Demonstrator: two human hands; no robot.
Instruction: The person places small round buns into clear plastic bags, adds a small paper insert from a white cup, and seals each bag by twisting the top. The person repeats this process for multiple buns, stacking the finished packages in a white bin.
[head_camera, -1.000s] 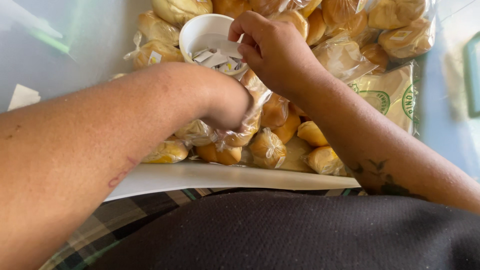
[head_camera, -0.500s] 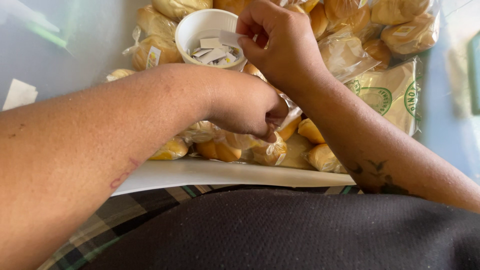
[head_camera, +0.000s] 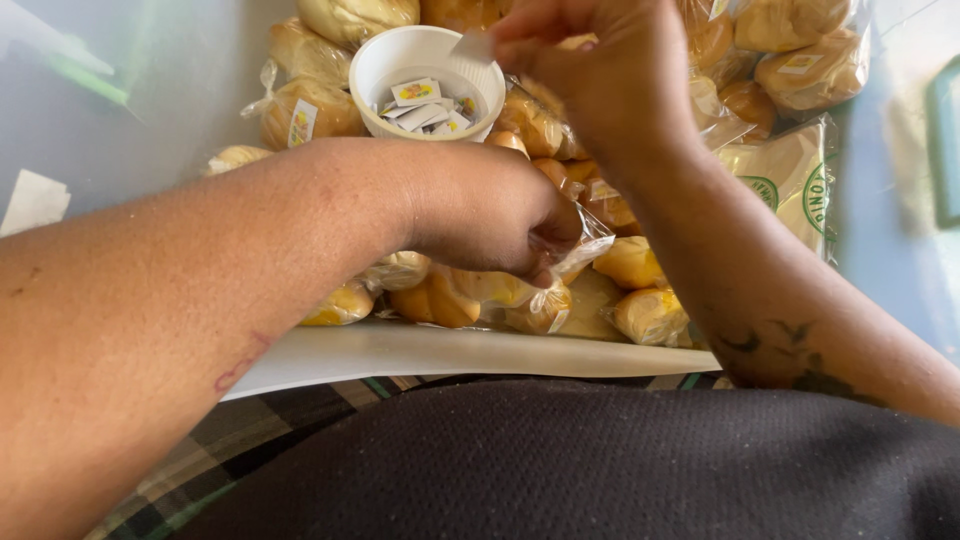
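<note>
On the white tray, left hand grips bagged buns; right hand pinches a label.

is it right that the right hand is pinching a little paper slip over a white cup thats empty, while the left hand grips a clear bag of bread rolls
Not quite: the white cup is not empty. The head view shows small paper slips lying inside it. The rest holds: the right hand pinches a little paper slip over the cup, and the left hand grips a clear bag of bread rolls.
</note>
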